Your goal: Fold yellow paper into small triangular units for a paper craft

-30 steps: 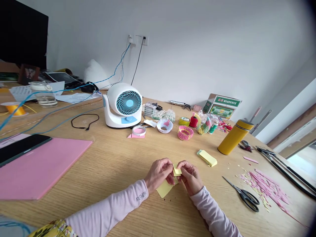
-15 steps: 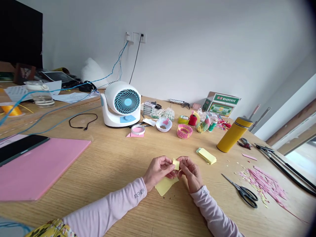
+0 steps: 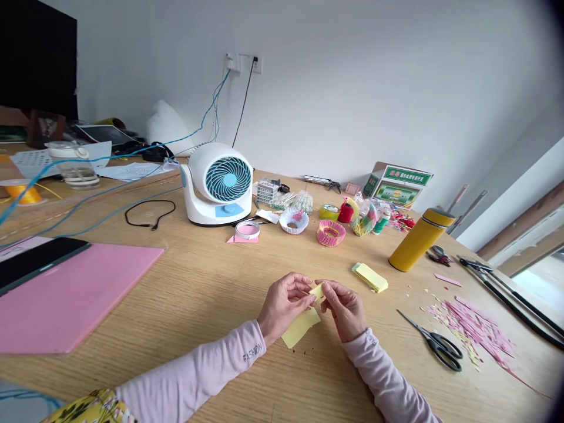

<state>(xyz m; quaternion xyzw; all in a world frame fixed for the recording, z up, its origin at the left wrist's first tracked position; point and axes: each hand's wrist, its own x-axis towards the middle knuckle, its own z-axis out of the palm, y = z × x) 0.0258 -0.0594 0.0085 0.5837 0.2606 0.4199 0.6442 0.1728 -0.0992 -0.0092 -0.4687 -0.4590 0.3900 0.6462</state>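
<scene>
Though tilted, yellow slip crosswise

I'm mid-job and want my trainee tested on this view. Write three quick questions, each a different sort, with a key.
1. True or false: the black-handled scissors lie on the table, to the right of the right hand.

2. Multiple choice: what is held between the fingers of the left hand and the right hand?
A) a pink paper strip
B) a small piece of yellow paper
C) a roll of tape

3. Fill in the colour: of the two pleated cups, the one farther from the electric fan, the far cup, is mainly ____.

Key: 1 true; 2 B; 3 pink.
</scene>
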